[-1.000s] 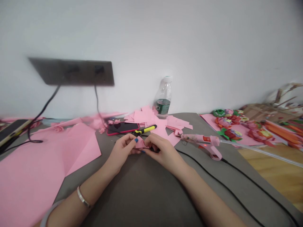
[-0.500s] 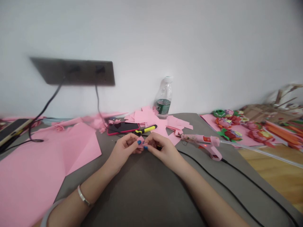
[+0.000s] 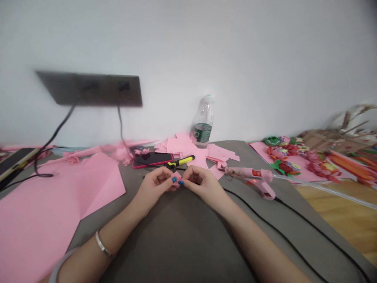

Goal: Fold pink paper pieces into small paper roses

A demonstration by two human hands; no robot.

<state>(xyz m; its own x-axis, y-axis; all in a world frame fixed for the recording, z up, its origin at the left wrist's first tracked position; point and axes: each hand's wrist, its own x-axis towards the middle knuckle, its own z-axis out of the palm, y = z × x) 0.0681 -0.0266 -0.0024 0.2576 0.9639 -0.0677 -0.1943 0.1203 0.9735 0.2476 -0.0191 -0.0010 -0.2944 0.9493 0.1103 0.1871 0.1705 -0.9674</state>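
Note:
A small piece of pink paper [image 3: 176, 175] is pinched between the fingertips of both my hands above the grey table [image 3: 182, 236]. My left hand [image 3: 157, 185] closes on its left side, thumb on top. My right hand [image 3: 200, 184] closes on its right side, and the two thumbs with blue nails almost touch. Most of the paper is hidden by my fingers. A silver bangle sits on my left wrist.
Just behind my hands lie a yellow and black cutter [image 3: 181, 161], a phone in a red case [image 3: 152, 158] and several pink paper squares [image 3: 206, 153]. A pink glue gun [image 3: 253, 177] with a black cord lies at the right. A large pink sheet [image 3: 53, 196] covers the left. A plastic bottle [image 3: 202, 122] stands at the wall. Paper flowers [image 3: 287, 157] lie far right.
My hands have drawn closer over the pink paper. One second ago more of it showed between them; now my thumbs meet and cover most of it.

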